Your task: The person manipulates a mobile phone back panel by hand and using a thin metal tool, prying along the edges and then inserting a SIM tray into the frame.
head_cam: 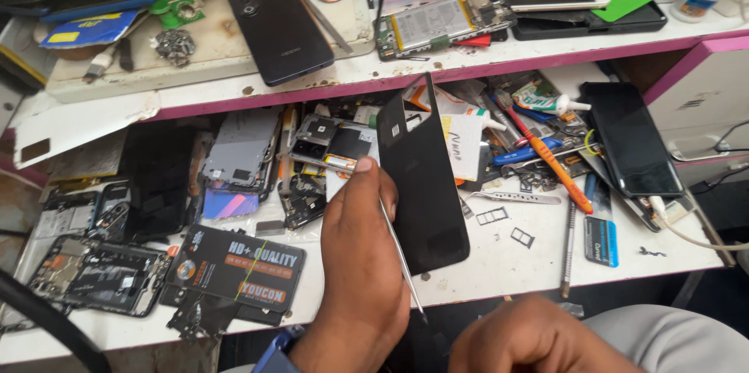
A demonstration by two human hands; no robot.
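At lower centre the left hand point(360, 264) grips a black phone back cover point(421, 186), tilted upright, with thin metal tweezers point(402, 256) alongside. The right hand point(530, 342), bottom right, is cut off; its grip cannot be told.

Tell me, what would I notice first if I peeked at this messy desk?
First, the left hand at the bottom middle, holding a black phone back cover upright, with a thin metal tool along it. Then the opened phone on the upper shelf, and an orange screwdriver to the right.
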